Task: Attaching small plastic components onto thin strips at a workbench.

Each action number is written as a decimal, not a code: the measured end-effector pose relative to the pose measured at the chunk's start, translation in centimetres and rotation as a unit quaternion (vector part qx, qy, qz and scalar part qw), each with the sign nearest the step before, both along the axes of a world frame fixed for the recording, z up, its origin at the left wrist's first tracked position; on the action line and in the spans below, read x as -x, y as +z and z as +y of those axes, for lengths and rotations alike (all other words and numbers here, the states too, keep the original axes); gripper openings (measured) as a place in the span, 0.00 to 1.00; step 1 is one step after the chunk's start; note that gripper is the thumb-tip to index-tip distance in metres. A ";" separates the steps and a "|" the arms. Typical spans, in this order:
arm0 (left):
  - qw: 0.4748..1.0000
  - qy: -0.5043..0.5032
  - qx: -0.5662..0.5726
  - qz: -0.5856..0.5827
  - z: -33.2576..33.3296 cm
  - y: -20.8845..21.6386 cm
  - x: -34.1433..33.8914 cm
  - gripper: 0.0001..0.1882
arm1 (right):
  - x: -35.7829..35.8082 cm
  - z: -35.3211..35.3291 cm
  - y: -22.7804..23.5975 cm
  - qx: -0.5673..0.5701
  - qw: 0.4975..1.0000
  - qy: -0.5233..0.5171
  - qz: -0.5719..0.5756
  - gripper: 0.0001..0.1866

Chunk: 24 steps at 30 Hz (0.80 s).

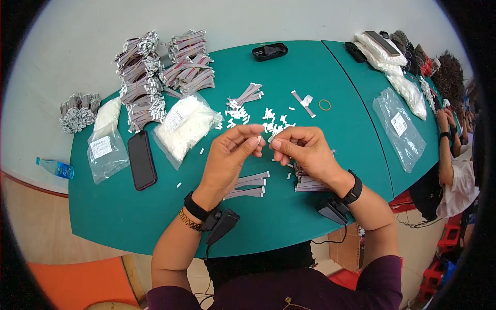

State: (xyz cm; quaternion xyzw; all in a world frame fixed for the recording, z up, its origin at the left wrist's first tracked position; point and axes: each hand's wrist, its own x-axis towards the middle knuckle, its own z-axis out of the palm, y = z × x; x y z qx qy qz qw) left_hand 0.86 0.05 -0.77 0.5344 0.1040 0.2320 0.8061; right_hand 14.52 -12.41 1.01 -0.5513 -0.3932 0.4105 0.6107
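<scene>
A small white plastic piece (pixel 259 139) was pinched by the left hand (pixel 232 147), apparently raised for a clear view. The right hand (pixel 299 147) was closed to a narrow pinch just beside it; whether anything was gripped could not be told. Loose white plastic connectors (pixel 268 114) were scattered beyond, and flat grey ribbon cables (pixel 245 192) were laid nearer, presumably for easy reach.
</scene>
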 end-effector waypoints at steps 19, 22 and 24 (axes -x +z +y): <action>0.996 -0.050 0.076 0.022 0.0 -0.4 0.0 0.09 | 0.0 -0.2 0.0 0.029 0.999 0.028 -0.006 0.07; 0.995 -0.054 0.076 0.023 0.1 -0.7 0.1 0.09 | -0.1 -0.2 -0.3 0.029 0.999 0.032 -0.008 0.07; 0.995 -0.056 0.074 0.023 0.0 -0.7 0.1 0.09 | 0.0 -0.2 -0.3 0.028 0.999 0.039 -0.010 0.07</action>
